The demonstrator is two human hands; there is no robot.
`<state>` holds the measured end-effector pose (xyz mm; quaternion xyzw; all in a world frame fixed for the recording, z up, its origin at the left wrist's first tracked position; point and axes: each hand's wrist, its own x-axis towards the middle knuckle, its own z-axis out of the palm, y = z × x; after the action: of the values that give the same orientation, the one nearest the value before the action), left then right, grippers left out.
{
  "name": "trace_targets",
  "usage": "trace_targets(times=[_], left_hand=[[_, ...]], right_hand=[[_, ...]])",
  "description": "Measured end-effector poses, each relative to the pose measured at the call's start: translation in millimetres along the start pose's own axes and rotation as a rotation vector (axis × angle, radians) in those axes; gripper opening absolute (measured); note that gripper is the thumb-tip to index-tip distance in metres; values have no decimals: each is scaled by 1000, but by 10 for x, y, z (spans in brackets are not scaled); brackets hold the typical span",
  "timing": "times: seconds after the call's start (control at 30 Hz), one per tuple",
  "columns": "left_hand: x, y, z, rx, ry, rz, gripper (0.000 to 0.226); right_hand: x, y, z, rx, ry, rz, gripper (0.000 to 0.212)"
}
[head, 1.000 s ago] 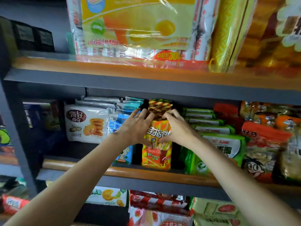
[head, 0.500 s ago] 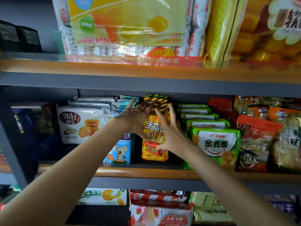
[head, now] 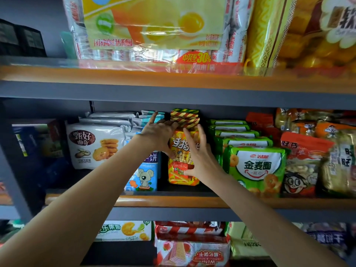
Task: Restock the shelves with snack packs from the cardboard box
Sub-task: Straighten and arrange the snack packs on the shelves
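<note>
Orange stick-biscuit pack [head: 182,157] on middle shelf [head: 173,202] | left hand [head: 159,134], right hand [head: 200,157]: flat, apparently touching | neighbour label 金麦圈 [head: 257,165]

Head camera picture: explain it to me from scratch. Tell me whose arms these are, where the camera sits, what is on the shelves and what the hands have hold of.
There is no machine here. A person wears one wide-angle camera on the head, so you look forward along their own two bare arms at a shop shelf.

The left hand and the right hand both rest with straight fingers on an upright orange finger-biscuit pack, one on each side of its front. Neither hand curls round it.

The pack stands on the middle shelf. Left of it stands a blue koala pack, and further left a white cookie bag. On its right stands a row of green ring-snack bags, then red and orange bags.

The upper shelf holds a large yellow cake multipack. More packs lie on the shelf below.
</note>
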<state>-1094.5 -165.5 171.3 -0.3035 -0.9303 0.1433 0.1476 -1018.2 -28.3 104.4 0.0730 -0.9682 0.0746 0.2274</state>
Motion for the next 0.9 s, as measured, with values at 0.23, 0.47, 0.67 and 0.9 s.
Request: trace_targets(times=[0.23, 0.47, 0.67, 0.9], left_hand=[[-75, 25, 1, -56, 23, -26, 102], [-472, -166, 221, -214, 204, -49, 87], [-499, -278, 85, -222, 16, 4, 97], [-526, -266, 153, -210, 14, -35, 91]], right_hand=[[-128, 74, 60, -98, 5, -46, 123], [-7, 22, -62, 195, 5, 70, 125], [335, -8, -258, 432, -130, 228, 99], [265, 38, -271, 414, -53, 194, 70]])
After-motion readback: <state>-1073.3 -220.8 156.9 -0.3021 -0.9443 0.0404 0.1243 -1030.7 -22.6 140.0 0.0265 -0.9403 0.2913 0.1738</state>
